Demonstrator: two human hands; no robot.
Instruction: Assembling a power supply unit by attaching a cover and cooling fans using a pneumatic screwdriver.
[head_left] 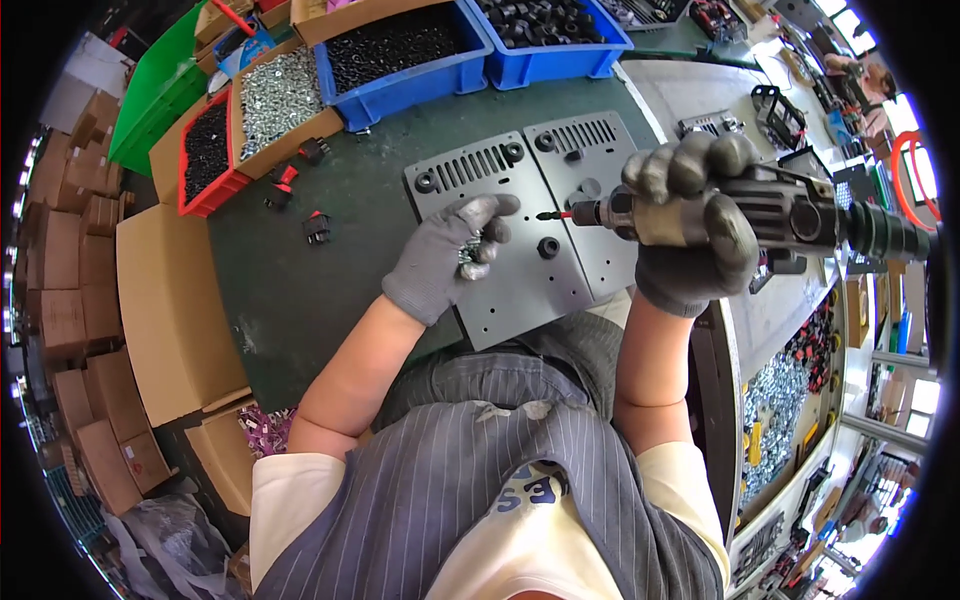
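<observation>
Plates of grey metal, two of them, lie side by side at the near edge of the green table point(330, 270), each with a row of slots and small black knobs along its far end. The left plate point(510, 270) carries the left hand point(445, 255), gloved in grey, which rests on it with fingers curled around a small cluster of shiny screws point(472, 255). The right plate point(590, 190) sits just beside it, edges touching. Above their shared seam hangs the tip of an electric screwdriver point(790, 215), its red-collared bit pointing left toward the left hand's fingertips. The right hand point(695, 225), also in a grey glove, is wrapped tight around the screwdriver's body. Toward the far edge of the table stand two blue bins point(420, 85) of black parts, with a cardboard box of silver screws point(280, 100) and a red tray point(205, 160) of black parts at the far left corner. A few small black-and-red switches point(316, 228) lie loose on the table between these boxes and the plates.
</observation>
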